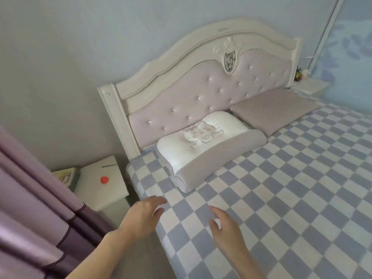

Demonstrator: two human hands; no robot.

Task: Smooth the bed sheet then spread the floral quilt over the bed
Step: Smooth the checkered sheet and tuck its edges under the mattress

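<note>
A blue and white checkered bed sheet [281, 188] covers the bed and lies mostly flat. My left hand [143, 215] hovers over the bed's near left edge, fingers apart, holding nothing. My right hand [227, 228] is just above the sheet a little to the right, fingers loosely spread and empty. A white contoured pillow [207, 150] with a cartoon print lies at the head of the bed, beyond both hands. A flat mauve pillow [275, 109] lies to its right. No floral quilt is in view.
A tufted pink headboard [201, 91] with a cream frame backs the bed. A white nightstand [102, 184] with a small red object [104, 179] stands left of the bed. Purple curtains [34, 208] hang at the left. Another nightstand [311, 86] is at the far right.
</note>
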